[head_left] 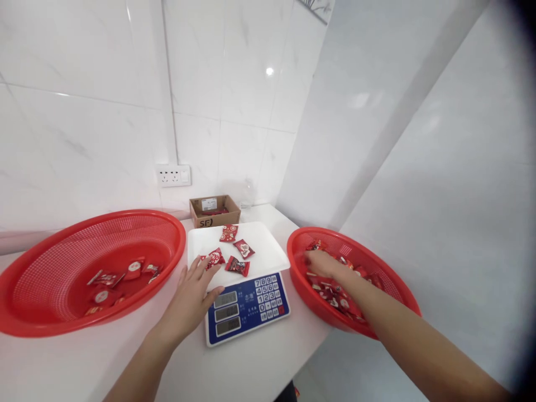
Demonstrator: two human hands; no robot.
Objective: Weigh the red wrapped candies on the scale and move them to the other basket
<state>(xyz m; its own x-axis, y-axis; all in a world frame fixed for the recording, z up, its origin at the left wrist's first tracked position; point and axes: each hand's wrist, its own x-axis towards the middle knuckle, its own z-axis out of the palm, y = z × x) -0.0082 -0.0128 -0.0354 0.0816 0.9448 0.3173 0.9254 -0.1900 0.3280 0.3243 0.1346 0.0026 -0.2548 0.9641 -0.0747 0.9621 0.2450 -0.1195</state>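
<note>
On the white pan (268, 248) of a blue digital scale (251, 307) lie several small red wrapped candies (237, 266). My left hand (190, 293) rests over the pan's front left corner, fingers spread, its fingertips close to one red packet (215, 258). Deep in the right red basket (301, 234), my right hand (320, 262) reaches among many red-wrapped candies (335, 296). Its fingers are hidden by the hand itself and the packets, so I cannot see whether it grips one.
A wide red basket (176, 245) with several red packets stands on the left of the white table (188, 368). Behind the scale sits a small cardboard box (214, 218). Tiled walls close in the back and right; a socket (173, 175) is on the wall.
</note>
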